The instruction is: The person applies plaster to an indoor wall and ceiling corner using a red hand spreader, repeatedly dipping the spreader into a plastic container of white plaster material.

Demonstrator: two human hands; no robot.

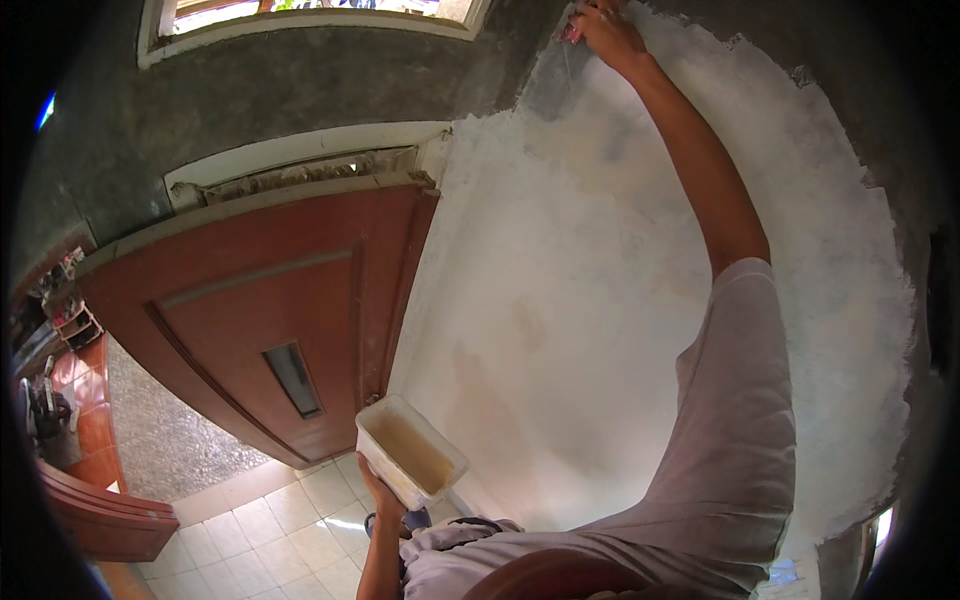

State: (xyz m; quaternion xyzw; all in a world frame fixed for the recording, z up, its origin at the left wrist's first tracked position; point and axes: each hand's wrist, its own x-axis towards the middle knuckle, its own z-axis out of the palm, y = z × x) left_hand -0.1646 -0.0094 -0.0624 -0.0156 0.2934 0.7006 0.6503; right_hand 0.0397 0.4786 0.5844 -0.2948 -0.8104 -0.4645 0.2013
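Note:
My left hand (382, 488) is closed around the side of a whitish rectangular plastic tub (375, 428), which is tilted. A beige substance coats the inside of the tub. My right arm is stretched high up against the wall (560, 300), which has a patchy white coat over dark grey. At the upper edge of that coat is my right hand (612, 42), its fingers closed. Something reddish shows at the fingertips, but the thing held there is too small and too near the rim to make out.
To the left a reddish-brown door (240, 290) with a narrow glass pane stands ajar in its white frame. A window (320, 18) opens above it. Pale tiles (270, 525) cover the floor by my feet. Another brown door panel (105, 515) is at lower left, with rough paving outside.

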